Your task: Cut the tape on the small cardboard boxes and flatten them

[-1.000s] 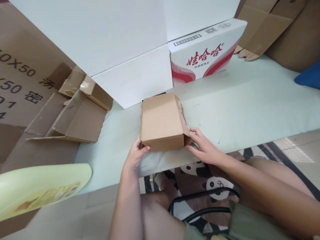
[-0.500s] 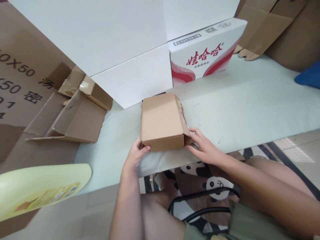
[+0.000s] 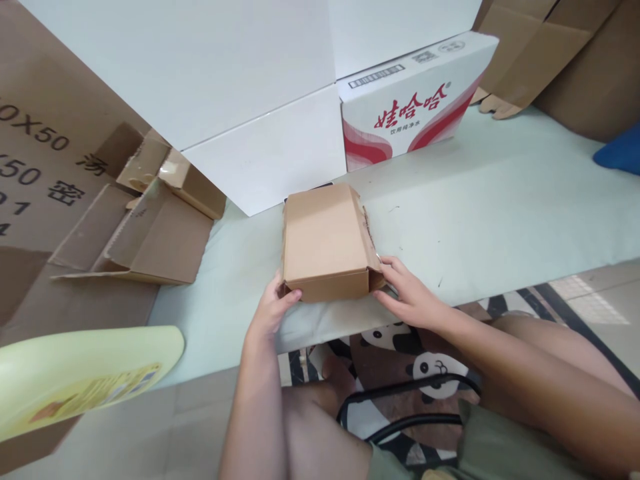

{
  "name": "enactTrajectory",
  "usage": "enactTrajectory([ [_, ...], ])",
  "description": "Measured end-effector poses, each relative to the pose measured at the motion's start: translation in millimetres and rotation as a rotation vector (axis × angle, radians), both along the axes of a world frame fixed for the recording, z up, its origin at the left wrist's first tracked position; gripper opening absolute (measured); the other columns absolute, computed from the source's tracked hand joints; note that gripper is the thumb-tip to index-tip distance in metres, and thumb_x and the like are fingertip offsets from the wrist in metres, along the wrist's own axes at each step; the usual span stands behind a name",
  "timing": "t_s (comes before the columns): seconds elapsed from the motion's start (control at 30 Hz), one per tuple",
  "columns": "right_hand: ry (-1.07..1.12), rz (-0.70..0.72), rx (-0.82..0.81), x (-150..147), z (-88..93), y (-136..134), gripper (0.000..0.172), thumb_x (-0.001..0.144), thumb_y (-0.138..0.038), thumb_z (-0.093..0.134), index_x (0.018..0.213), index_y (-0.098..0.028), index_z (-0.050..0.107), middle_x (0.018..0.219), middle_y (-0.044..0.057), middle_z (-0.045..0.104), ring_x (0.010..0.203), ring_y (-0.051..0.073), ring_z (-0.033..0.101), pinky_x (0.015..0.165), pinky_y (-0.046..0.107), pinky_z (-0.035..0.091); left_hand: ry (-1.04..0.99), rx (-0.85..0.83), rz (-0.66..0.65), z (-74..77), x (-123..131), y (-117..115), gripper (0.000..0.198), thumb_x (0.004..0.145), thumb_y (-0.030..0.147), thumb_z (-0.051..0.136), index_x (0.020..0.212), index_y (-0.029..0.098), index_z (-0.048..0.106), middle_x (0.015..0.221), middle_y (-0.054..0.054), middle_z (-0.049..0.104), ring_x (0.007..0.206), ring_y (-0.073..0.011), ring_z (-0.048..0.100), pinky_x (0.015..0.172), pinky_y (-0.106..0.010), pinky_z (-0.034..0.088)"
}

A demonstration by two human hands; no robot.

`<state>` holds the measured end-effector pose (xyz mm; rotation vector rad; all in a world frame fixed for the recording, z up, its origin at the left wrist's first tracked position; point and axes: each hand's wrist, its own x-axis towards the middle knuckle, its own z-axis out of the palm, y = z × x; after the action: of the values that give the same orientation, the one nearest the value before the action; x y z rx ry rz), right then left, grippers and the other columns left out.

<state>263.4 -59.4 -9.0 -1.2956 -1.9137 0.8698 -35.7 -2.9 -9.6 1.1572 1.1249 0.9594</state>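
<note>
Brown cardboard box (image 3: 325, 233), plain and matte on top, with a smooth near wall, a ragged edge and loose flap along the right side, and a shaded gap at the near right corner. Set on the pale green tabletop (image 3: 500, 213), close to the near edge, just in front of a large white box (image 3: 265, 160). Held at both near corners: clamped at the left by the left hand (image 3: 269, 310), thumb on the near wall; held on the flap side by the right hand (image 3: 410, 297), thumb and fingers parted around the corner, grip closed on cardboard. Hidden: underside and most left-hand fingers, behind the left wall. Hard to make out: a dark sliver (image 3: 327, 185) behind the far edge, and a greyish patch (image 3: 393, 290) between right thumb and fingers, too small to identify. Cut off at the left edge of view: a pale yellow bottle (image 3: 100, 373). Pointed with near wall toward the body, turned only slightly. Long axis apparently running away from the body, though foreshortened and not confirmable.
</note>
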Motion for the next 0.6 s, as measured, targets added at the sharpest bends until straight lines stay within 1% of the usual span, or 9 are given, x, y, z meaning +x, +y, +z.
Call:
enactTrajectory([
  [0.23, 0.002, 0.003, 0.015, 0.4, -1.8, 0.8, 0.041, 0.09, -0.021, 0.05, 0.131, -0.025, 0.052, 0.13, 0.014, 0.05, 0.127, 0.031, 0.05, 0.106, 0.054, 0.046, 0.013, -0.007, 0.001, 0.2, 0.9, 0.1, 0.068, 0.057, 0.045, 0.087, 0.117, 0.019, 0.068, 0.125, -0.012, 0.067, 0.122, -0.0333, 0.058, 0.099, -0.038, 0.046],
  [0.4, 0.012, -0.001, -0.006, 0.8, -1.7, 0.7, 0.037, 0.09, -0.02, 0.05, 0.126, -0.023, 0.054, 0.128, 0.015, 0.05, 0.124, 0.03, 0.052, 0.106, 0.053, 0.046, 0.008, -0.006, 0.006, 0.9, 1.2, -0.5, 0.068, 0.057, 0.043, 0.087, 0.117, 0.019, 0.068, 0.128, -0.013, 0.066, 0.124, -0.0344, 0.057, 0.101, -0.04, 0.045],
  [0.6, 0.007, 0.003, 0.011, 1.4, -3.1, 1.2, 0.037, 0.09, -0.02, 0.051, 0.126, -0.024, 0.054, 0.127, 0.014, 0.051, 0.124, 0.031, 0.052, 0.106, 0.054, 0.046, 0.018, -0.012, 0.019, 3.3, 3.7, -1.2, 0.066, 0.056, 0.043, 0.088, 0.115, 0.019, 0.069, 0.125, -0.012, 0.068, 0.122, -0.0348, 0.058, 0.098, -0.04, 0.047],
])
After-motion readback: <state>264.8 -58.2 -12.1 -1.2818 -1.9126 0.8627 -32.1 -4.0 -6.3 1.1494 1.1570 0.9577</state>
